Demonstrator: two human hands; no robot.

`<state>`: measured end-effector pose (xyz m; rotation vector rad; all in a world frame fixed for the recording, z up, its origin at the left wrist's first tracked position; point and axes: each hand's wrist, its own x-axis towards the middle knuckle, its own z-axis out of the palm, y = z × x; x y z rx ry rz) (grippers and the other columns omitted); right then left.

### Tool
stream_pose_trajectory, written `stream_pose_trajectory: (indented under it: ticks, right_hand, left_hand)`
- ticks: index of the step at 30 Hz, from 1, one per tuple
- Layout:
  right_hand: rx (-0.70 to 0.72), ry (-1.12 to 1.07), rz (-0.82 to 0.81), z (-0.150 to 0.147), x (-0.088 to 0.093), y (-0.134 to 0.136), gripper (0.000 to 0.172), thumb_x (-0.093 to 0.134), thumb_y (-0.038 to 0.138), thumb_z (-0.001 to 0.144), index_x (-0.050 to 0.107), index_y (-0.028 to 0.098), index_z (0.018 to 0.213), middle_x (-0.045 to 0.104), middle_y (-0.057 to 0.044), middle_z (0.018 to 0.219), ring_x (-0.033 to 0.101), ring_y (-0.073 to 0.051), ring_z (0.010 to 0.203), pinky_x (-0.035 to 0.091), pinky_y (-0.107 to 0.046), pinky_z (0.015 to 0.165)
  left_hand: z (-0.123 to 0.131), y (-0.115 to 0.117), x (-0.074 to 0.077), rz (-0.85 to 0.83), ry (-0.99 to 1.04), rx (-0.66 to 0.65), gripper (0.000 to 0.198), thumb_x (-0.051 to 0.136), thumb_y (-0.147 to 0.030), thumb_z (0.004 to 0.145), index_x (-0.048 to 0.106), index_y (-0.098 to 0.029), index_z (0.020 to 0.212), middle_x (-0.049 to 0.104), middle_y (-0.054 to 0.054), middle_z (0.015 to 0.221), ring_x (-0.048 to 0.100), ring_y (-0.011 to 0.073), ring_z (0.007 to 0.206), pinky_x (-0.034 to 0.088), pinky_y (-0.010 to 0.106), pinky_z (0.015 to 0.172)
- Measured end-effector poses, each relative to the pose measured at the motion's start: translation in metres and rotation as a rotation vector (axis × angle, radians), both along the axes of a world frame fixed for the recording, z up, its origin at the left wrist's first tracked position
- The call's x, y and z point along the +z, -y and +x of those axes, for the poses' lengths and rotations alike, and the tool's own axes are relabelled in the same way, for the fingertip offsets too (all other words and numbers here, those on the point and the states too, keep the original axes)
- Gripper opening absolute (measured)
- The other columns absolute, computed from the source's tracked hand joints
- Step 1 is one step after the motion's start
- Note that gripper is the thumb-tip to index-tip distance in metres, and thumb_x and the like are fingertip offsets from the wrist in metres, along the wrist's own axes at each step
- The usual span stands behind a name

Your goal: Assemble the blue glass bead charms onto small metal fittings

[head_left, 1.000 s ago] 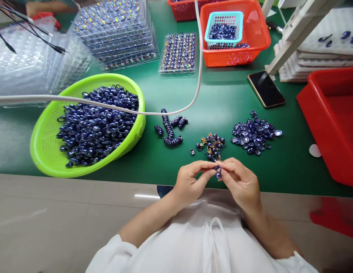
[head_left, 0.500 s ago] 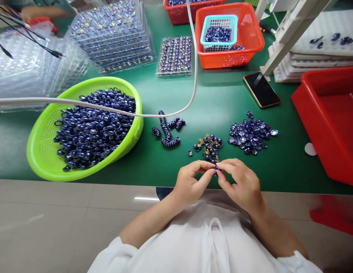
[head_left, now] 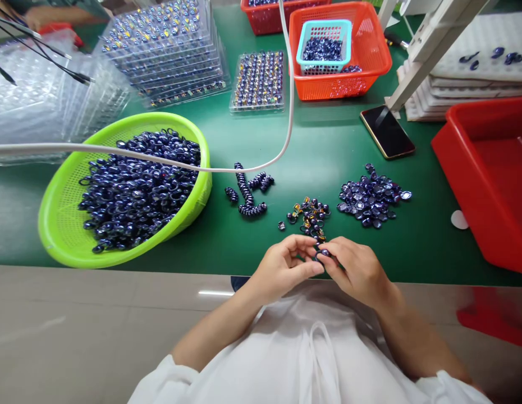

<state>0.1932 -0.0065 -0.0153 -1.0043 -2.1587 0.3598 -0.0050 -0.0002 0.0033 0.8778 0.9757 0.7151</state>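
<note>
Between the thumb and fingers of my right hand (head_left: 358, 270) is a dark, shiny ring (head_left: 323, 254), held just over the near edge of the table. My left hand (head_left: 282, 269) is beside it, thumb and fingers parted around the ring's left side; no firm grip shows there. Right beyond my fingertips lies a small pile of dark rings and gold-coloured pieces (head_left: 312, 216). Farther left are dark rings lined up in short rows (head_left: 245, 193). To the right spreads a heap of dark, glossy flat pieces (head_left: 370, 196).
A green basket (head_left: 54, 241) full of dark rings stands at left, with a white cable (head_left: 160, 160) crossing above it. Stacked clear trays (head_left: 193, 67) and an orange basket (head_left: 362, 84) are at the back. A phone (head_left: 387, 132) and a red bin (head_left: 467, 185) lie to the right.
My left thumb and fingers have parted from the pinch at the ring. My right hand has turned slightly, and the ring now shows more clearly in its fingers.
</note>
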Motion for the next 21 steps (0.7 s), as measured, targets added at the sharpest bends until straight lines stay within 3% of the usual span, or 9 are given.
stream_pose_trajectory:
  ticks: [3,8,14,21]
  right_hand:
    - [0.036,0.043,0.055,0.000,0.000,0.001,0.015,0.057,0.013,0.094,0.057,0.016,0.108,0.071,-0.006,0.080,0.067,-0.017,0.067,0.053,-0.029,0.060]
    - [0.086,0.018,0.100,-0.005,-0.003,0.005,0.018,0.055,0.012,0.093,0.057,0.016,0.111,0.073,-0.007,0.078,0.071,-0.019,0.069,0.055,-0.030,0.062]
    - [0.051,-0.050,0.114,-0.013,-0.005,0.008,0.016,0.052,0.014,0.094,0.058,0.018,0.108,0.067,-0.003,0.070,0.064,-0.016,0.060,0.051,-0.028,0.055]
    - [0.008,-0.055,0.073,-0.020,-0.012,0.012,0.008,0.052,0.016,0.095,0.058,0.019,0.100,0.064,-0.002,0.067,0.060,-0.016,0.056,0.049,-0.028,0.054]
  left_hand:
    - [0.000,0.001,0.002,0.163,-0.097,-0.079,0.068,0.088,-0.028,0.070,0.061,-0.020,0.131,0.066,0.011,0.118,0.067,0.0191,0.095,0.057,0.031,0.081]
    - [0.001,0.002,0.001,0.340,-0.127,-0.180,0.045,0.078,-0.030,0.082,0.068,-0.018,0.124,0.067,0.014,0.121,0.068,0.0244,0.105,0.058,0.036,0.089]
    - [0.000,0.001,0.001,0.300,-0.125,-0.152,0.037,0.081,-0.033,0.077,0.074,-0.015,0.109,0.073,0.012,0.105,0.070,0.0220,0.092,0.058,0.033,0.085]
    - [-0.004,0.003,-0.002,0.121,-0.046,-0.127,0.039,0.083,-0.025,0.073,0.075,-0.012,0.109,0.073,0.012,0.105,0.070,0.0208,0.091,0.058,0.032,0.085]
